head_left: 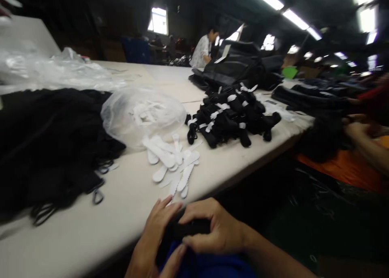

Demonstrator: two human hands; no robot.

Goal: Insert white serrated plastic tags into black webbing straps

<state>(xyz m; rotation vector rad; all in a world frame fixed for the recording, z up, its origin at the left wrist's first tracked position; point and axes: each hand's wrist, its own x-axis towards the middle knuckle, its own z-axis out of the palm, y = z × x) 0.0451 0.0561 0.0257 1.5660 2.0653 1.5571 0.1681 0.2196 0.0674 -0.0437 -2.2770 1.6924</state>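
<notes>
My right hand [215, 227] is curled around a folded black cloth piece [193, 228], above my lap at the table's edge. Beside it, my left hand [150, 233] has its fingers stretched out and its thumb apart, with the cloth's left end close to the palm. Its fingertips come near the lowest of several white notched strips [188, 160] piled on the table. Behind these lies a clear plastic bag [118, 112] with more white strips inside. To the right is a heap of black cloth bundles [227, 120] fastened with white strips.
A large pile of black cloth pieces with cord loops [51, 144] covers the left of the pale table [127, 205]. Clear plastic sheeting [60, 69] lies behind it. Black stacked goods [243, 63] stand farther back, near a person [200, 51]. Another person's arm [367, 140] shows at right.
</notes>
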